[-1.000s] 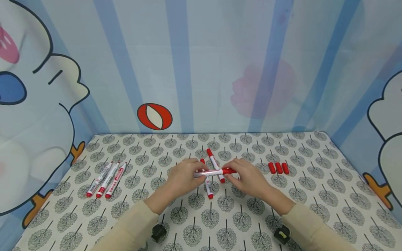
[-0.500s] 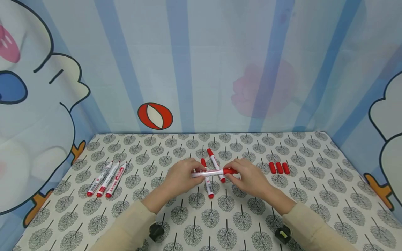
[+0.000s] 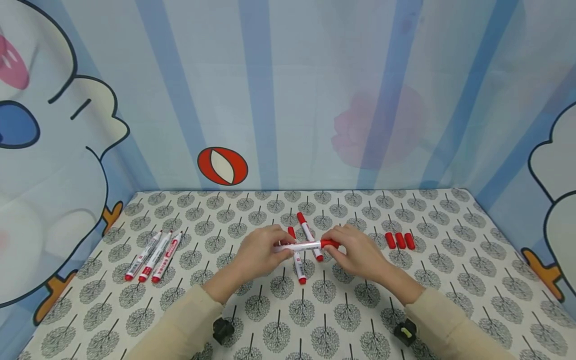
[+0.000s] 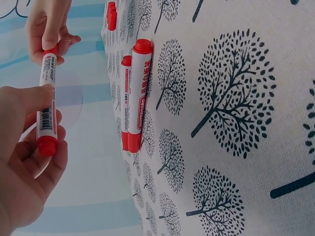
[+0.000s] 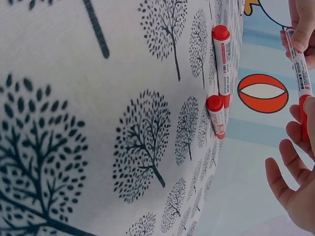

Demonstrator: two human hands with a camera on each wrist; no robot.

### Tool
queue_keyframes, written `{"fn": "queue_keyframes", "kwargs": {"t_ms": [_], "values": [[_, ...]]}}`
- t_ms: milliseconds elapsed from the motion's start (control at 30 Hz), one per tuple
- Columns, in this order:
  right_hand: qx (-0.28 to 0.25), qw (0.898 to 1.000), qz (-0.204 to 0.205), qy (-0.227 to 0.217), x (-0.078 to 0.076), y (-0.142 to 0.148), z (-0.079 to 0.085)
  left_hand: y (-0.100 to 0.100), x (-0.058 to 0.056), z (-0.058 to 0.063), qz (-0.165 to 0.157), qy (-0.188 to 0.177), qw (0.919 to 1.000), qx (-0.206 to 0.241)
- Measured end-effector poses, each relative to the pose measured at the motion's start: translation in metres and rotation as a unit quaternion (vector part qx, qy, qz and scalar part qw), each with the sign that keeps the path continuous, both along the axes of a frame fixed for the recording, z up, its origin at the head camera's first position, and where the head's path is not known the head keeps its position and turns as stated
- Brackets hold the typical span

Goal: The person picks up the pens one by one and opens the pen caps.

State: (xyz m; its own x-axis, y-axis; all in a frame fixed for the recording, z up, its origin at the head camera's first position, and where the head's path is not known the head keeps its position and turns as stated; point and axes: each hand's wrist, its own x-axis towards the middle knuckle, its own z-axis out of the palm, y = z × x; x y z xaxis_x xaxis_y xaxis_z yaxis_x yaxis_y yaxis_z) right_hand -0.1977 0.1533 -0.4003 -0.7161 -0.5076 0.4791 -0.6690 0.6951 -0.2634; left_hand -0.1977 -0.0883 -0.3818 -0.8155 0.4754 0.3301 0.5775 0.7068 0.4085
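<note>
Marker (image 3: 308,246) with white body is held almost level between two hands, above the patterned cloth of the desk (image 3: 339,330). The grip of the left hand (image 3: 261,252) is narrow, with thumb and fingers pinching the body near its end. The grip of the right hand (image 3: 357,254) is holding the red cap (image 3: 328,243) at the other end. Below, two capped markers (image 3: 299,267) lie near each other. Three uncapped markers (image 3: 154,258) lie on the left side, and three loose caps (image 3: 400,240) on the right.
</note>
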Motion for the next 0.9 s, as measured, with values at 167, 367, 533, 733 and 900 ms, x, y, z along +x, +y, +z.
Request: {"fn": "queue_keyframes", "kwargs": {"t_ms": [167,367,533,733,900], "values": [[-0.006,1.000,0.000,0.006,-0.0007,0.0010,0.0004,0.0002,0.0004,0.0018,-0.009,0.022,0.9997,0.006],[-0.009,1.000,0.000,0.004,-0.0012,0.0018,-0.0009,0.0018,0.0021,0.0028,-0.006,0.055,0.9984,-0.011],[-0.008,1.000,0.001,-0.006,-0.0010,0.0026,-0.0009,0.0017,0.0021,0.0017,-0.017,0.090,0.9958,-0.007],[-0.007,1.000,0.001,-0.007,-0.0008,0.0027,-0.0020,0.0002,0.0003,-0.0013,-0.027,0.126,0.9916,0.000],[-0.002,1.000,0.002,-0.001,0.0004,0.0032,-0.0041,-0.0002,0.0015,-0.0017,-0.026,0.137,0.9902,-0.002]]}}
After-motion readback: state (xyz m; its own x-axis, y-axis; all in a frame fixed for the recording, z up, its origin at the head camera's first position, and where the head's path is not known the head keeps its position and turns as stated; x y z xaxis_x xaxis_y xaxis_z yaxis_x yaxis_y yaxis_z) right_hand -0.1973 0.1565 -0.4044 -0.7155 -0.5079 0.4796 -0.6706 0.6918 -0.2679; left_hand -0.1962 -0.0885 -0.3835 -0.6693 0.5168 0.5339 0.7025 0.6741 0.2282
